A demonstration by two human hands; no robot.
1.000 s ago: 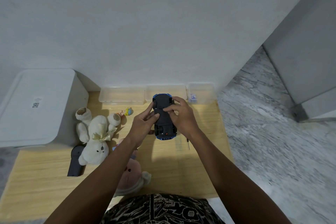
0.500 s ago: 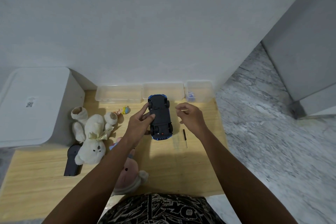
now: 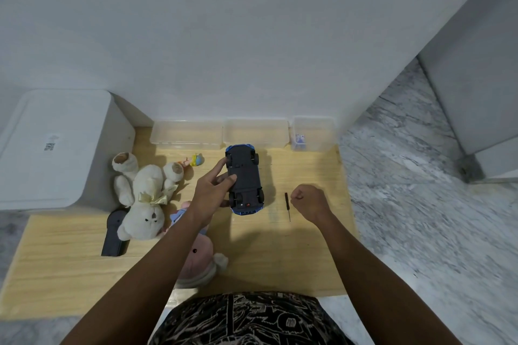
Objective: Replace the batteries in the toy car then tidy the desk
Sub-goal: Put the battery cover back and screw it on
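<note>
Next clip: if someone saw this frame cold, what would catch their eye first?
Probably the blue toy car, lying belly-up at the middle of the wooden desk, with the left hand holding its side. Just right of it a small screwdriver lies on the desk, next to the curled right hand. On the left, a white plush toy sprawls beside a large white box.

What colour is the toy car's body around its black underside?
Blue: the toy car lies upside down, blue showing at both ends. Seen in the head view.
</note>
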